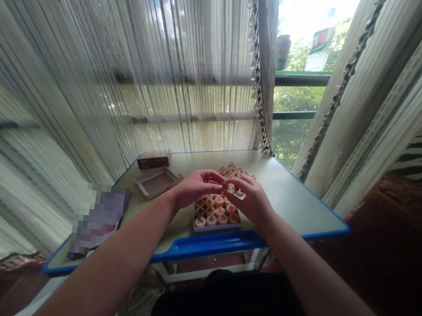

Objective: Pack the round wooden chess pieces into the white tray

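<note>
Above the far side of an open shallow box (217, 229), my left hand (196, 186) and my right hand (253, 199) meet at the fingertips. Pinched between them is a round Chinese chess piece (225, 186), its character too small to read. Rows of wooden Chinese chess pieces (211, 220) with red and black characters fill the near part of the box. My hands cover some of its far part. Beyond my fingers, a loose heap of Chinese chess pieces (231, 170) lies on the table, partly hidden by my right hand.
The pale table (287, 194) has a blue edge and a blue groove at the front. On its left stand a lilac box lid (158, 183), a brown box (154, 160) and a pixelated flat item (100, 221). String curtains (192, 62) hang behind, before a window.
</note>
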Available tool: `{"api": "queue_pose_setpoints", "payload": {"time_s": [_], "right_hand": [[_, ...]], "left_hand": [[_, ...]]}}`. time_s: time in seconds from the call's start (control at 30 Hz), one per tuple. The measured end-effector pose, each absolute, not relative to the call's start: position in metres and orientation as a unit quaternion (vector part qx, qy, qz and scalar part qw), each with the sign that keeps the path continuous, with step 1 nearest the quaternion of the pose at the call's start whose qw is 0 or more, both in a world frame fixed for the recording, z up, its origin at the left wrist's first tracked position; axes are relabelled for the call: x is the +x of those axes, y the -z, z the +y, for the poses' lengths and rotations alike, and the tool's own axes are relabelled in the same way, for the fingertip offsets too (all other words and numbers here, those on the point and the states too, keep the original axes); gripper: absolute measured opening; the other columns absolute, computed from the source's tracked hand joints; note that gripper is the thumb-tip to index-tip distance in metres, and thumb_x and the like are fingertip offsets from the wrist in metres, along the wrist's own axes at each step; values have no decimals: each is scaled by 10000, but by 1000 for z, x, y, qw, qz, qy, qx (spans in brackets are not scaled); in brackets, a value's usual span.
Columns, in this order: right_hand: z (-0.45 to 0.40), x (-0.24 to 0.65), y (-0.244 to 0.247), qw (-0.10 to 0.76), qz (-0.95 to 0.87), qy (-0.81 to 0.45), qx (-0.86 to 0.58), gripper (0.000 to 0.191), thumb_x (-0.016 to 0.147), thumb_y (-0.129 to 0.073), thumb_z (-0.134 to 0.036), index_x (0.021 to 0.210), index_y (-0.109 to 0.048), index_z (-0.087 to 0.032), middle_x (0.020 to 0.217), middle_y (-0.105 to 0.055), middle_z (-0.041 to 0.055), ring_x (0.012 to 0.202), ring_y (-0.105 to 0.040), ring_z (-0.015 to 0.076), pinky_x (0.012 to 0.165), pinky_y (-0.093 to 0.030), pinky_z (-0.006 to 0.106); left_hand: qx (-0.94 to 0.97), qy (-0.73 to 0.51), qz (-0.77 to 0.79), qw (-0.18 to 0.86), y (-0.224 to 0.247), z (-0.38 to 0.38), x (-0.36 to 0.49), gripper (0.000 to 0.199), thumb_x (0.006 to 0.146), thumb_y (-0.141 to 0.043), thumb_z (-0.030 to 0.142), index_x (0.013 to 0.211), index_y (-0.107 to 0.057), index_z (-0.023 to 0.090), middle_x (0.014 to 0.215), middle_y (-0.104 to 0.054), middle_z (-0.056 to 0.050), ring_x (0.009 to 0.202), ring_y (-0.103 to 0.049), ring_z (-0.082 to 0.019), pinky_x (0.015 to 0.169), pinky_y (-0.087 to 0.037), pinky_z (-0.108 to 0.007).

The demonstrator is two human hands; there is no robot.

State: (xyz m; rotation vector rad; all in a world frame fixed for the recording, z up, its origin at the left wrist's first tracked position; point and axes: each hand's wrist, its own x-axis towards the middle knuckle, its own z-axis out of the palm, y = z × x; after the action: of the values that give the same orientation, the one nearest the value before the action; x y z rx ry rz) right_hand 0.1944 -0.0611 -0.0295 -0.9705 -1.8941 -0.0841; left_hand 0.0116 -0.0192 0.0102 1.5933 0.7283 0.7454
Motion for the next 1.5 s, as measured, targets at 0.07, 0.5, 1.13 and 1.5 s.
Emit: {"api": "queue_pose_setpoints", "payload": {"time_s": [0.07, 0.5, 1.13, 1.5], "right_hand": [[-63, 193, 29, 489, -776, 32, -396, 181, 762, -606, -292, 926, -637, -220, 808, -581, 39, 750, -528, 159, 712, -433, 287], [-70, 191, 25, 357, -820, -130, -428, 196, 682, -661, -302, 838, -662, -184, 787, -547, 28, 753, -503, 159, 715, -407, 293], [-63, 197, 31, 407, -807, -123, -410, 136, 718, -577, -191, 789, -692, -207, 761, -556, 24, 784, -515, 166, 767, -407, 315], [-81, 199, 36, 439, -790, -91, -418, 181, 767, -556, -269, 868, -698, -218, 883, -570, 56, 896, -527, 196, 855, -399, 360]], "left_hand": [[685, -308, 313, 581, -12, -20, 12, 291, 625, -716, 233, 876, -628, 114, 789, -664, -63, 738, -627, -153, 718, -498, -309], [784, -360, 380, 334, -7, -7, 3, 250, 635, -485, 143, 791, -679, 162, 778, -664, -19, 650, -556, -117, 638, -470, -252], [858, -345, 380, -35, 8, 5, -9, 282, 705, -499, 146, 871, -724, 187, 831, -664, -42, 820, -581, -166, 805, -478, -290], [824, -376, 424, -19, 9, -37, -11, 254, 750, -503, 233, 891, -709, 185, 857, -661, -43, 826, -587, -165, 829, -469, -294]]}}
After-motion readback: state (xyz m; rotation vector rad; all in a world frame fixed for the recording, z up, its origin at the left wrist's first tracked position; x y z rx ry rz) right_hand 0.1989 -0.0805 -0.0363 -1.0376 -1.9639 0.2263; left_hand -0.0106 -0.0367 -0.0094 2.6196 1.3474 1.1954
